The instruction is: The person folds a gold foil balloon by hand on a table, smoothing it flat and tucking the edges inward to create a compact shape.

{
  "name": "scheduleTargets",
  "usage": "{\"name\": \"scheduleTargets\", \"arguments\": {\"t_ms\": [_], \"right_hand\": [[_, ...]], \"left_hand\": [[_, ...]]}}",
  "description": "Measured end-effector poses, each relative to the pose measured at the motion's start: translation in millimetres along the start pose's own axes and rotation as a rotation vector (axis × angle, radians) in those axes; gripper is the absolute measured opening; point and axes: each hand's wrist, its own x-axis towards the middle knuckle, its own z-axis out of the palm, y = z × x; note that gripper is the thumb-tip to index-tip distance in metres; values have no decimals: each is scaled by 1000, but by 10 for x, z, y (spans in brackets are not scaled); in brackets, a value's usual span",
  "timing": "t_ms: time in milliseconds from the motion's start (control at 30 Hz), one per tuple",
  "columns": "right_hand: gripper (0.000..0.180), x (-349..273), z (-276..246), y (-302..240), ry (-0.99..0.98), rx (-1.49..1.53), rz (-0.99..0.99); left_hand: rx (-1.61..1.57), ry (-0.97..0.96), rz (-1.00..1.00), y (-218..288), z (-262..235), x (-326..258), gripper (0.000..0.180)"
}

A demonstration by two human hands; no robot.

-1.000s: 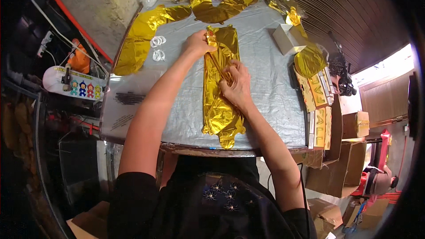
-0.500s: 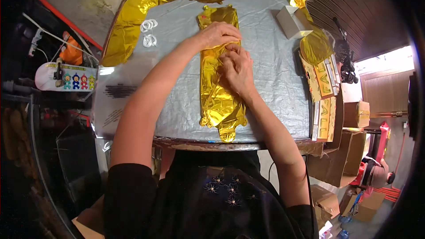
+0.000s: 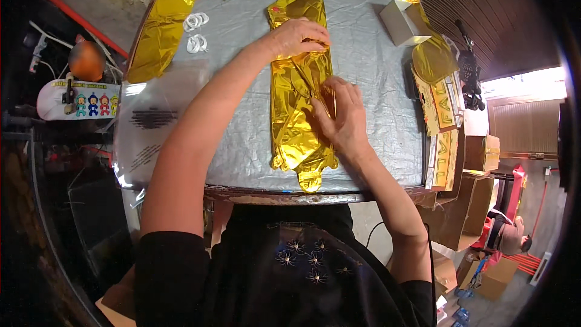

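Observation:
A long, flat gold foil balloon lies lengthwise in front of me, folded into a strip with creased flaps and small tabs at both ends. Across its upper part rests my left hand, fingers stretched to the right and pressing on the foil. My right hand is at the strip's right edge, lower down. Its thumb lies against the foil and its fingers are bent but apart. Between the two hands a loose fold of foil stands up slightly. The undersides of my fingers are hidden.
The table has a silvery cover. More gold foil lies along its left and far edges. Coils of white ribbon and a clear plastic bag are at left. A white open box and printed cartons stand at right.
My right hand has moved down and right along the foil, away from my left hand, and its fingers have spread. My left hand stays on the upper part. The view has shifted slightly.

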Motion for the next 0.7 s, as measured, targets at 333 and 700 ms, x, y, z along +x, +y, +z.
{"name": "scheduleTargets", "arguments": {"t_ms": [333,700], "right_hand": [[25,150,204,-126,-15,-466,158],[16,135,205,-238,-80,-630,159]], "left_hand": [[25,6,-9,-10,12,-2,27],[27,16,5,-26,20,-16,27]]}}
